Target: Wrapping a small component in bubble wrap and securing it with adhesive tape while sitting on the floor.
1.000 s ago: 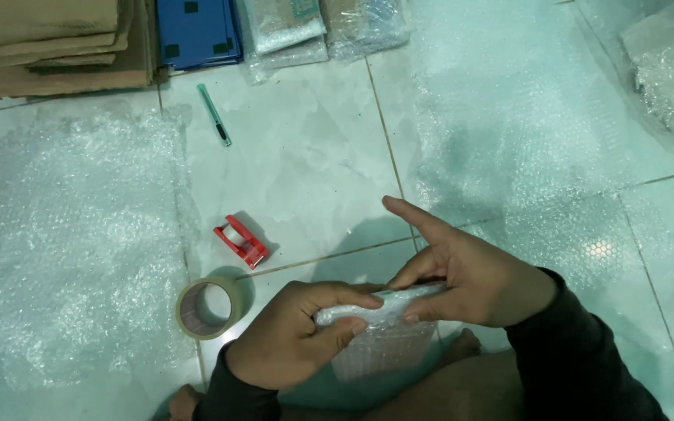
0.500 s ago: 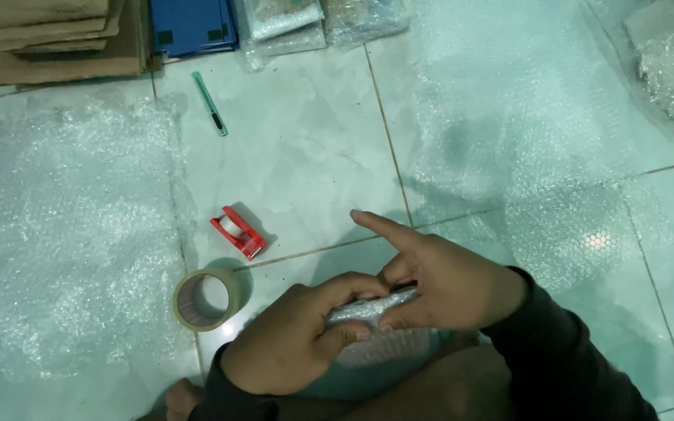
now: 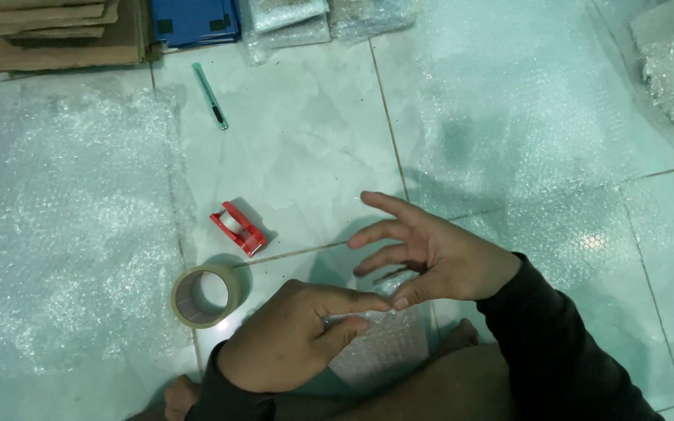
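A small packet wrapped in bubble wrap point(image 3: 380, 351) lies on my lap, low in the head view. My left hand point(image 3: 294, 339) grips its near edge between thumb and forefinger. My right hand point(image 3: 434, 257) hovers just above and to the right with fingers spread. Only its thumb tip rests on the packet, next to my left forefinger. Most of the packet is hidden under my left hand.
A brown tape roll point(image 3: 200, 295), a red tape dispenser point(image 3: 237, 228) and a green cutter point(image 3: 211, 95) lie on the tiled floor. Bubble wrap sheets point(image 3: 64, 234) spread left and right. Flat cardboard point(image 3: 48, 39), a blue box point(image 3: 193, 19) and wrapped packets point(image 3: 290, 19) line the far edge.
My right hand has let go of the packet and opened its fingers, lifting up and away. My left hand keeps its grip. The view shifted slightly.
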